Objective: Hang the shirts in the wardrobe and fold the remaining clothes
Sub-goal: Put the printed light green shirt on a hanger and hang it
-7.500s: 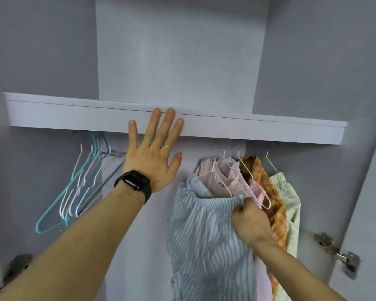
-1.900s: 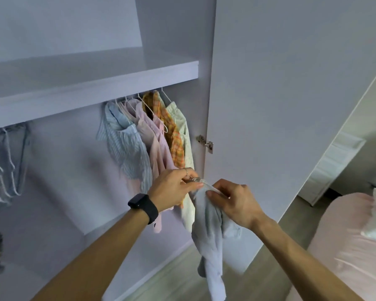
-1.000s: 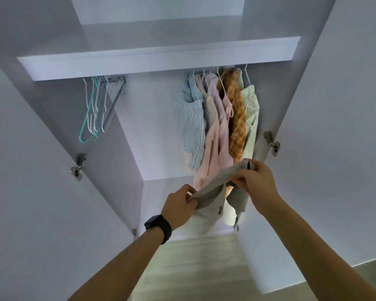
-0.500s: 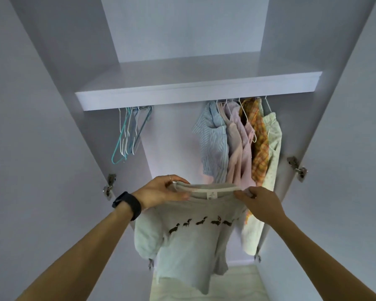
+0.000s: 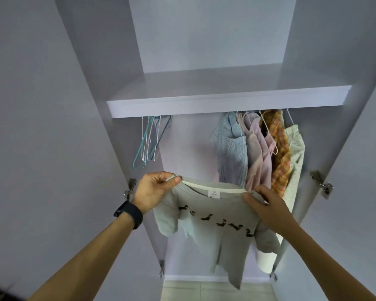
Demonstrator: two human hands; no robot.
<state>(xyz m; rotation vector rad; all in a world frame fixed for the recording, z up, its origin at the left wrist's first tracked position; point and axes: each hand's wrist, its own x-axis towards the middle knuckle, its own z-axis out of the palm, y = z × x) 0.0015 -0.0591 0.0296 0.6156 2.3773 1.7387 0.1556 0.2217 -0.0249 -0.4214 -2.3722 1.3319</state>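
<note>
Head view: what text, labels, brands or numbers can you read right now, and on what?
No text can be read.
On the grey T-shirt, the neck label: a small dark mark, too small to read.
The row of dark figures on its chest: small animal shapes, no letters.
The black watch: no display visible.

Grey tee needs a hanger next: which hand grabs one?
Probably left: left hand sits just below the empty hangers; right hand, under the hung shirts, can hold the tee.
</note>
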